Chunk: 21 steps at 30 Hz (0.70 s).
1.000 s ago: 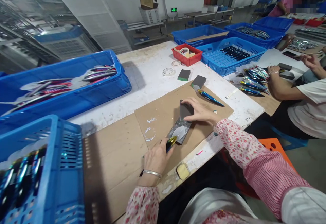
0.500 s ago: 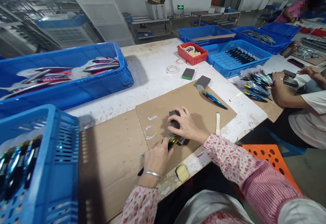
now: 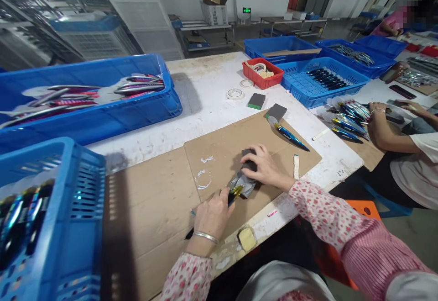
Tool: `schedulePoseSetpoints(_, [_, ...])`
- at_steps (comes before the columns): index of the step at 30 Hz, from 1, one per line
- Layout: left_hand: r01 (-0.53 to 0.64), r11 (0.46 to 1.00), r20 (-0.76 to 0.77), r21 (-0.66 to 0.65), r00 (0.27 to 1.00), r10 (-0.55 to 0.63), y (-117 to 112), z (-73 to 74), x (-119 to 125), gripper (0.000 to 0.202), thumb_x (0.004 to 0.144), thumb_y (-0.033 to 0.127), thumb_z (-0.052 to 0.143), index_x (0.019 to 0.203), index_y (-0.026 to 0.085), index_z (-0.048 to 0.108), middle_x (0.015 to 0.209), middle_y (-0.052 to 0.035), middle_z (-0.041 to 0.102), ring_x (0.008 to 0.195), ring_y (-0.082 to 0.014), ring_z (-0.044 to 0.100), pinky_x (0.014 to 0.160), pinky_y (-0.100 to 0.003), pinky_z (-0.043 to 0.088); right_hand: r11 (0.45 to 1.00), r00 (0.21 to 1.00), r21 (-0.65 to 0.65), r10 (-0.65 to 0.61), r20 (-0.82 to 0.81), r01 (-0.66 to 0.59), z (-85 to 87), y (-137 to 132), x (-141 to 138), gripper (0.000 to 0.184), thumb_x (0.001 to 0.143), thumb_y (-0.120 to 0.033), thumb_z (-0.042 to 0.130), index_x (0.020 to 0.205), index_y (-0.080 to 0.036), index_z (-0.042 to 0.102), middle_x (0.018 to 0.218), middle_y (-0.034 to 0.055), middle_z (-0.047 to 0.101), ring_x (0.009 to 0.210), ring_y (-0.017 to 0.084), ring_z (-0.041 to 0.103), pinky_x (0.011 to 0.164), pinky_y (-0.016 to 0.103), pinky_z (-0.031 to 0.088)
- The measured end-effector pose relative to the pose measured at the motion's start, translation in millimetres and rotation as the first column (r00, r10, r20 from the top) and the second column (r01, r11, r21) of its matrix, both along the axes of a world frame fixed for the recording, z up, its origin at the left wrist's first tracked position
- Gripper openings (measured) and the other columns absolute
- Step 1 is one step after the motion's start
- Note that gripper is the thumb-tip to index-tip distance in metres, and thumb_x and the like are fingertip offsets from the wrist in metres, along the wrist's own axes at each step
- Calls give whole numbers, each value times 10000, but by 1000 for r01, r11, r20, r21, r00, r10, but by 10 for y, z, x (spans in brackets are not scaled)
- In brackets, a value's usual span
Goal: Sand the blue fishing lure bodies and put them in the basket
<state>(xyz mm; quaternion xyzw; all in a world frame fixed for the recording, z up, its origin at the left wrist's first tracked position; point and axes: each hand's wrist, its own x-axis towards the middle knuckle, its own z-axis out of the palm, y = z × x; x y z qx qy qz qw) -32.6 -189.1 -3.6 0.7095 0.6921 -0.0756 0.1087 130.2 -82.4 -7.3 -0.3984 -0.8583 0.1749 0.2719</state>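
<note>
Left hand (image 3: 211, 213) wraps lure (image 3: 236, 193); right hand (image 3: 265, 167) spans block (image 3: 247, 153)

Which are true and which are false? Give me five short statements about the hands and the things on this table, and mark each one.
1. The left hand holds a dark lure with a yellow end. True.
2. The right hand grips a dark block. True.
3. The silver bangle is worn on the right arm. False: it is worn on the left.
4. The blue lure is held in the right hand. False: it lies on the cardboard, apart from both hands.
5. A red bin stands on the white table. True.
</note>
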Motion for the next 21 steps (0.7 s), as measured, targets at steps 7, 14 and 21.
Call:
schedulePoseSetpoints(7, [-6,1000,-21,14,1000,6,-1,-12,-4,254,896,291,465,1104,190,570,919,-108,695,835,-264,690,662,-325,483,999,999,9,40,24,-40,12,-14,-145,246,802,-366,702,1017,-251,668,1253,79,469,1218,296,331,1041,463,328])
schedulePoseSetpoints(14, [4,998,25,55,1000,-5,-6,-22,0,242,881,286,495,1090,197,579,978,-95,695,902,-265,681,694,-328,494,998,997,11,-57,58,56,3,20,-47,197,806,-322,693,987,-249,673,1217,75,485,1186,290,361,1014,466,349])
schedulePoseSetpoints(21, [-3,999,0,34,1000,3,-2,-43,-4,262,900,326,454,1093,201,579,947,-92,701,849,-262,691,685,-338,503,1000,998,4,17,60,-18,4,32,-38,218,815,-305,685,1021,-236,663,1214,80,490,1179,271,374,1020,441,355])
